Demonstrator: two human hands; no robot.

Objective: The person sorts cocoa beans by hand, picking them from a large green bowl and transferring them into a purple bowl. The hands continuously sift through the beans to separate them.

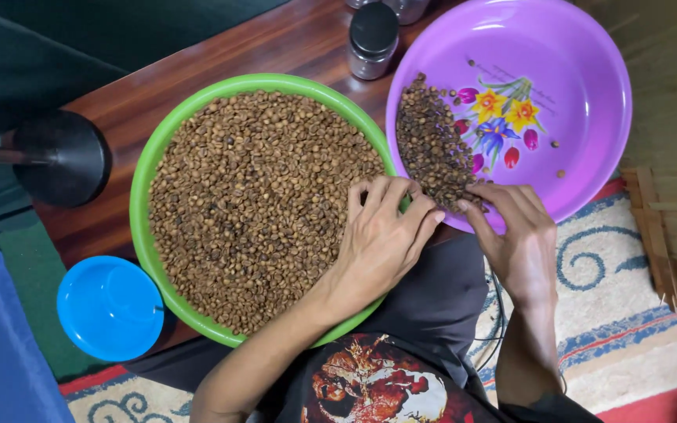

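A big green basin [141, 184] full of brown coffee beans [252, 196] rests on a low wooden table. Beside it, a purple plastic plate [581, 86] with a flower print is tilted and holds a darker heap of beans [432, 149] along its left side. My left hand [381, 239] lies over the green basin's right rim, fingers curled and reaching toward the purple plate's edge. My right hand [519, 235] grips the purple plate's lower rim, its fingertips among the dark beans. Whether my left hand holds any beans is hidden.
A small blue bowl [110, 307] sits at the lower left. A dark-lidded glass jar [371, 39] stands behind the basins. A black round stand base [60, 157] is on the left. A patterned rug [628, 313] and wooden slats [660, 235] lie to the right.
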